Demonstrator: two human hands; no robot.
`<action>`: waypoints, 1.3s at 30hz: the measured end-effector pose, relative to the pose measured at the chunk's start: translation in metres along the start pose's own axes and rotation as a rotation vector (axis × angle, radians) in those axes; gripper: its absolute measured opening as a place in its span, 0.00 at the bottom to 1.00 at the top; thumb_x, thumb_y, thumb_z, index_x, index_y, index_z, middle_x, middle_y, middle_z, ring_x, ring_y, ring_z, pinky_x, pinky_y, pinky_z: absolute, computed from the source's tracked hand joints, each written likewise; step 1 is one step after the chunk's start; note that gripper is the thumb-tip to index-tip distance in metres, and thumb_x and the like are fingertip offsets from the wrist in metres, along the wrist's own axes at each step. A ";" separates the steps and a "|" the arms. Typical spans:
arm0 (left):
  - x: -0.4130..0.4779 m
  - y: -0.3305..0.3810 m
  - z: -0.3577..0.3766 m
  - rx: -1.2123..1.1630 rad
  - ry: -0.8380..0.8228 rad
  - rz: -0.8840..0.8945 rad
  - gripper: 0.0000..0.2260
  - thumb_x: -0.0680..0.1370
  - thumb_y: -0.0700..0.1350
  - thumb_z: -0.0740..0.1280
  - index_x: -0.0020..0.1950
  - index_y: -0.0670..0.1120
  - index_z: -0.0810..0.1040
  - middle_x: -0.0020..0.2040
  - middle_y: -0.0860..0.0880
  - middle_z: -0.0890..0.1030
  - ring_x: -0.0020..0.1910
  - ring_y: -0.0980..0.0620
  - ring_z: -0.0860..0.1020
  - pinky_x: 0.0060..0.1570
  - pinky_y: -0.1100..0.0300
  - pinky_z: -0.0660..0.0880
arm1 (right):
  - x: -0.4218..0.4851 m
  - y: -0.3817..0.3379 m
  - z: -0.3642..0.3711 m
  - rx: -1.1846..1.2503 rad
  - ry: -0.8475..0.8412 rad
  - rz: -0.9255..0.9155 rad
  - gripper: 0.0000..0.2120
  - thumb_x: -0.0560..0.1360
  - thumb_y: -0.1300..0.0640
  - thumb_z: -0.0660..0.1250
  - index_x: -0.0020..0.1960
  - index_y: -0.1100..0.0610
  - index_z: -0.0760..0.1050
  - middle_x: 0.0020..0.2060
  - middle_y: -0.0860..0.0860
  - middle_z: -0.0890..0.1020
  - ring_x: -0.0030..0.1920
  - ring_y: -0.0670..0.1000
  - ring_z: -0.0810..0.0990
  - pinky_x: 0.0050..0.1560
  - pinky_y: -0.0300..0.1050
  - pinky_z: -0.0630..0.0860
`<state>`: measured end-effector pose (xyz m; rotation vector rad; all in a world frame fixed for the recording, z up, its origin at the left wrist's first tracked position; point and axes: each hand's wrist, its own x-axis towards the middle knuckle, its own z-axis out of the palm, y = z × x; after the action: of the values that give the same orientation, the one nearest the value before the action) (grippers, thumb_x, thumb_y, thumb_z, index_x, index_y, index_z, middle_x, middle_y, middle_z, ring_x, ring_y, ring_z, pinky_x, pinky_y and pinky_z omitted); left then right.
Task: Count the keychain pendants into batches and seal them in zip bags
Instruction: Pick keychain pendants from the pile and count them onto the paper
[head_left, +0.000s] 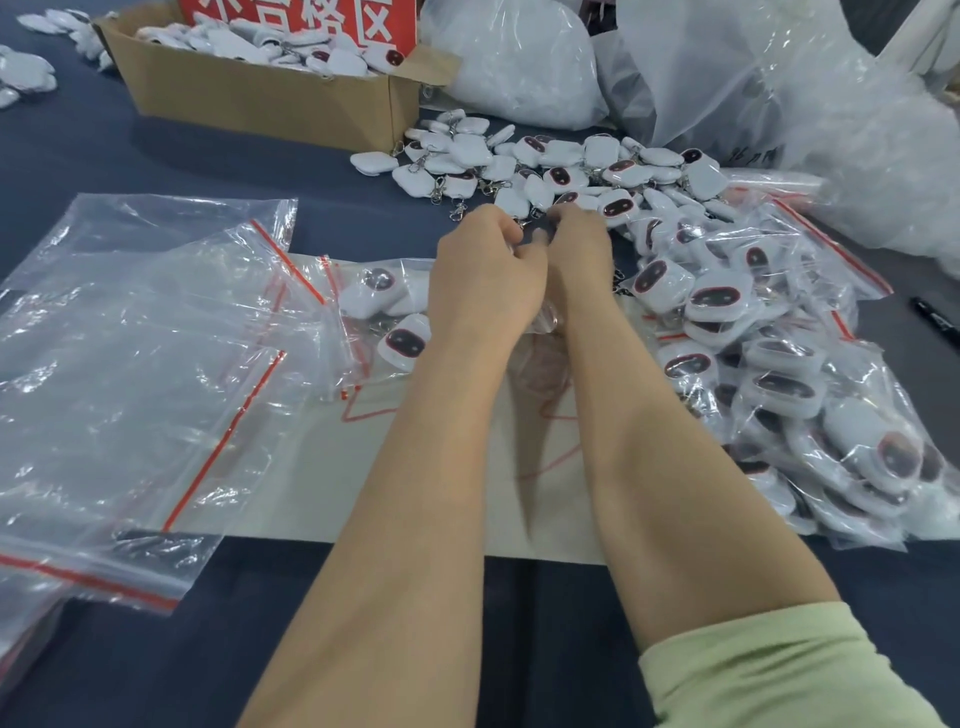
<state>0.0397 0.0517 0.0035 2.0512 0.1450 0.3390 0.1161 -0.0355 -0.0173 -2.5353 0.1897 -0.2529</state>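
Several loose white keychain pendants (561, 166) with dark oval faces and metal clasps lie in a pile at mid-table. Just in front of the pile my left hand (483, 270) and my right hand (582, 244) are close together with fingers curled. They pinch the far edge of a clear zip bag (363, 332) that lies under my forearms. The bag holds a few pendants, which show to the left of my left wrist. My arms hide most of the bag.
A stack of empty red-striped zip bags (135, 364) lies at the left. Filled bags (779, 374) are heaped at the right, with a black marker (937, 325) beside them. A cardboard box (260, 98) of pendants and big plastic sacks (727, 78) stand behind. White paper (322, 488) covers the table.
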 end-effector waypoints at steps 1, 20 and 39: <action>0.000 0.000 0.000 0.006 -0.002 0.002 0.07 0.76 0.44 0.63 0.53 0.46 0.76 0.43 0.52 0.76 0.43 0.51 0.74 0.42 0.62 0.68 | -0.002 0.002 -0.002 0.052 0.046 0.004 0.16 0.79 0.58 0.59 0.67 0.59 0.70 0.66 0.58 0.71 0.65 0.57 0.71 0.62 0.47 0.68; 0.002 0.000 0.001 0.026 -0.011 0.006 0.06 0.77 0.45 0.63 0.53 0.48 0.76 0.38 0.55 0.74 0.39 0.53 0.74 0.37 0.62 0.67 | -0.037 0.013 -0.013 1.441 -0.130 0.144 0.05 0.80 0.65 0.62 0.46 0.61 0.74 0.39 0.54 0.80 0.39 0.48 0.80 0.41 0.40 0.78; 0.004 -0.004 0.002 -0.009 -0.008 -0.001 0.03 0.76 0.44 0.63 0.47 0.51 0.75 0.37 0.57 0.74 0.34 0.64 0.71 0.30 0.71 0.64 | -0.044 0.008 -0.018 1.397 -0.217 0.114 0.12 0.82 0.62 0.58 0.60 0.68 0.73 0.48 0.60 0.80 0.42 0.52 0.80 0.40 0.42 0.78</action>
<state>0.0447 0.0526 0.0000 2.0436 0.1390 0.3298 0.0688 -0.0435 -0.0138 -1.1435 0.0296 -0.0165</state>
